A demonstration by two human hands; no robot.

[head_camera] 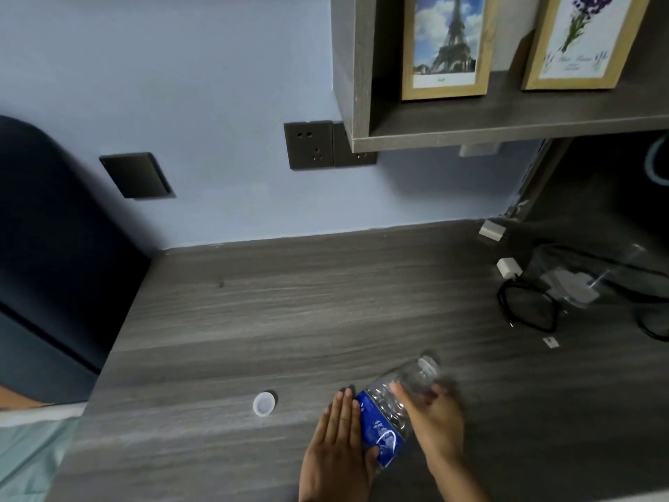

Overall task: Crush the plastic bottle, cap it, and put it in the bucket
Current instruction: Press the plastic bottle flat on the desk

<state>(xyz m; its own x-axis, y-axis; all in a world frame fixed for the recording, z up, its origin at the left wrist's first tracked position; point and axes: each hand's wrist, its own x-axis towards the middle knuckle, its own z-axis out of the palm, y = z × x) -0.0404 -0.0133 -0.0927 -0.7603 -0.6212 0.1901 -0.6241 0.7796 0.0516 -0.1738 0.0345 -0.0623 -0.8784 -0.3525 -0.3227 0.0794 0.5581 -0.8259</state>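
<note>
A clear plastic bottle (389,407) with a blue label is held tilted above the grey wooden desk (289,313), its open mouth pointing up and to the right. My left hand (340,443) lies flat against the bottle's left side over the label, thumb on the label's lower part. My right hand (434,418) wraps the clear upper part near the neck. The white cap (263,403) rests by itself on the desk, left of my left hand. No bucket is in view.
Chargers and black cables (525,306) lie at the desk's right with a clear plastic container (593,277). A shelf with two framed pictures (445,45) hangs above. Wall sockets (311,144) sit on the blue wall. A dark chair back (54,248) stands at left.
</note>
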